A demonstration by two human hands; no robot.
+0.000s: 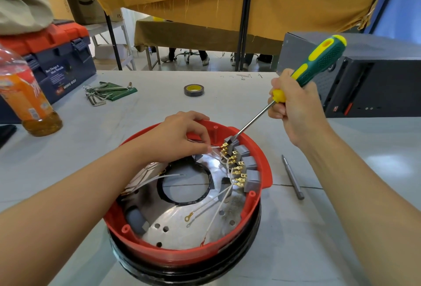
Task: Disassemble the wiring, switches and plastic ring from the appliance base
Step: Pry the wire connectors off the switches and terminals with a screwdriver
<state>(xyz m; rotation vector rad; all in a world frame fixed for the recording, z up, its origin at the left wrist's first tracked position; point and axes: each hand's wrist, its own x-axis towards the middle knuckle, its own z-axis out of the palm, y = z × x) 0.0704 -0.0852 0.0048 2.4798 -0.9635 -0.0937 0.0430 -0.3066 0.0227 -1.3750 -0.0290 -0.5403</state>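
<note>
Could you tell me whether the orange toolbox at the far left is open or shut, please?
Shut: the orange lid of the orange-and-blue plastic toolbox lies flat on its body, with a blue latch folded down over the seam.

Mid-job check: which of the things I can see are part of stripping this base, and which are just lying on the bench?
In the job: appliance base; grey switches; white wire pinched by left hand; screwdriver in right hand.

Lying about: loose bit; tape roll; hex keys; bottle; toolbox.

Right hand (293, 108) holds screwdriver (303, 76) on switch (231, 143); left hand (180, 135) pinches wire (215, 147).
</note>
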